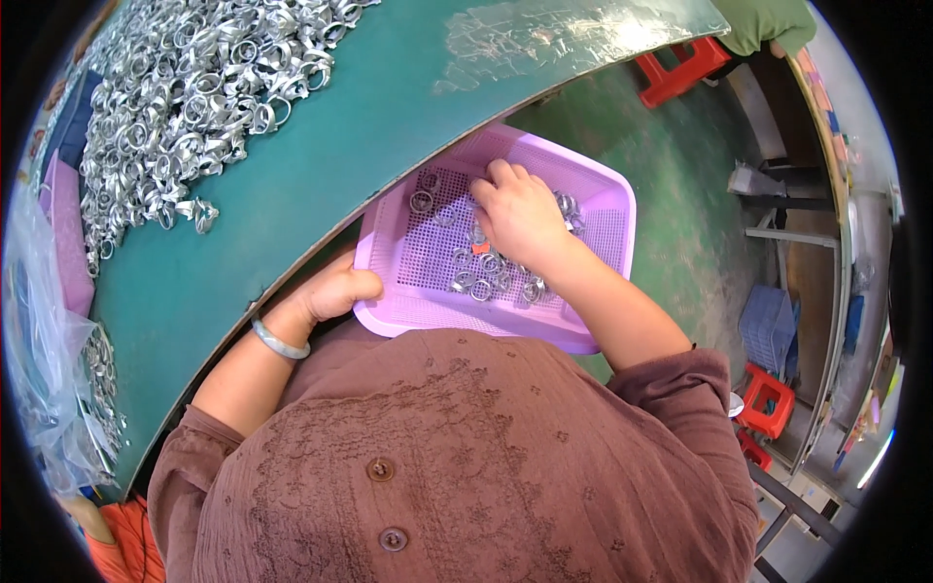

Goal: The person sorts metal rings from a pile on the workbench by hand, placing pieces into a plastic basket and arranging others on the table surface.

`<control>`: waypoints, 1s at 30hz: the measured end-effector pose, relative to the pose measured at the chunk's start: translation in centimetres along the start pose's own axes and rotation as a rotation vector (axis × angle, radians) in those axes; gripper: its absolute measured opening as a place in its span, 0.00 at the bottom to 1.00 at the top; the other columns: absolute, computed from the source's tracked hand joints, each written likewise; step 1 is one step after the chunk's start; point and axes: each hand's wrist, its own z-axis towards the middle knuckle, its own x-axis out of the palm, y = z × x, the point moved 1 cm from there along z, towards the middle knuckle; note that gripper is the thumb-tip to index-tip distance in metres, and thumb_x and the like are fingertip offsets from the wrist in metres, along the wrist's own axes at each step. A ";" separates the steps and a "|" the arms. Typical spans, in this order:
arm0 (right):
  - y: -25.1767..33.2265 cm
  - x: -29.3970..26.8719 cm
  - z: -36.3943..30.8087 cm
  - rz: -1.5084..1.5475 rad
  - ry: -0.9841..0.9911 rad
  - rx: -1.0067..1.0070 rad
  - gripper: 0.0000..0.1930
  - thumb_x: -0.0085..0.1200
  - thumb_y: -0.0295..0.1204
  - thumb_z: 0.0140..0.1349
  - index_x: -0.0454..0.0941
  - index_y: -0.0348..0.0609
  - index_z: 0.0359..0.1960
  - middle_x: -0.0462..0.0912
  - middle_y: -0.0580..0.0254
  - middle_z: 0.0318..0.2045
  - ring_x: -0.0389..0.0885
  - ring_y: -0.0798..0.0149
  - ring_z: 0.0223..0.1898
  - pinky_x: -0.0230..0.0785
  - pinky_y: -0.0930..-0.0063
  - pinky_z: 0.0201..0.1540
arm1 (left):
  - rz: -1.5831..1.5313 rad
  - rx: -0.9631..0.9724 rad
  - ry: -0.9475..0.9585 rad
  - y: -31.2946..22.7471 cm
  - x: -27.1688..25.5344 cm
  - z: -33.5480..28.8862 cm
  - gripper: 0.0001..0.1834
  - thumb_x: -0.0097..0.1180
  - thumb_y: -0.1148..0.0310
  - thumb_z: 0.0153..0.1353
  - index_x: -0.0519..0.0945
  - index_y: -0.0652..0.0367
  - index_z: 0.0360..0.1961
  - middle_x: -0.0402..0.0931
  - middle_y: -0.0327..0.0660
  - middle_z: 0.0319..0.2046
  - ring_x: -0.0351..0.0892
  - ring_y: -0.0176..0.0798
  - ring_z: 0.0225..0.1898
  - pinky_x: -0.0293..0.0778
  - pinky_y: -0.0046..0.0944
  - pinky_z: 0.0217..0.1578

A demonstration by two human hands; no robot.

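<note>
A purple plastic basket (583, 165) with a perforated bottom is held tilted in front of me, beside the table edge. My left hand (335, 291) grips its left side; the thumb shows at the rim, while the other fingers are hidden beneath. Inside the basket, several silvery metal rings (481, 289) lie loose, along with a small orange-red piece (480, 250). My right hand (520, 209) reaches in over them, its fingers curled down toward the bottom. Whatever those fingertips hold is hidden from view.
A large heap of similar silvery metal rings (209, 97) covers the far left of the green table (321, 185). Clear plastic bags (44, 360) hang at the left. Red stools (680, 73) and a bluish crate (768, 325) stand on the right. Other people are partly visible at the edges.
</note>
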 end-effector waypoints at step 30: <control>4.3 -8.6 0.9 0.483 0.082 -0.370 0.08 0.57 0.29 0.50 0.76 0.40 0.30 0.76 0.54 0.30 0.75 0.52 0.33 0.69 0.63 0.36 | -0.323 -0.054 -0.167 3.8 -0.4 -2.1 0.24 0.48 0.75 0.43 0.73 0.70 0.45 0.76 0.45 0.40 0.76 0.40 0.39 0.71 0.35 0.43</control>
